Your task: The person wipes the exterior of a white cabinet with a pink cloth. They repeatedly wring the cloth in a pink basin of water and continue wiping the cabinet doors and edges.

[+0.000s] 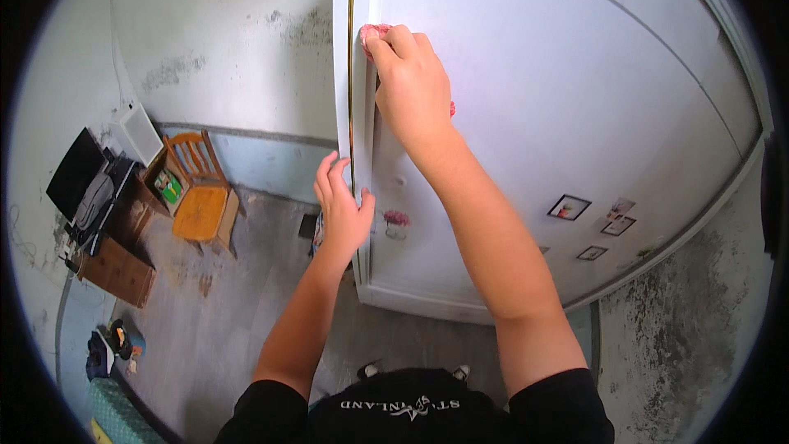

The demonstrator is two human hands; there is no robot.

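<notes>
A tall white wardrobe (493,105) with a gold-coloured strip (352,74) along its edge stands before me. My right hand (416,77) grips a crumpled pink cloth (373,34) and presses it against the frame near the upper edge of the door. A bit of pink shows beside the wrist as well. Lower down, my left hand (344,203) rests at the wardrobe's edge, fingers spread, with nothing held in it. Small framed pictures (569,207) and a pink flower decoration (396,218) are on the door's lower part.
A wooden chair (200,213) stands at the left beside a white speaker-like box (138,134). Further left are a dark monitor (77,172), a grey bag (94,200) and a brown cabinet (117,271). A teal padded item (120,410) lies at the lower left.
</notes>
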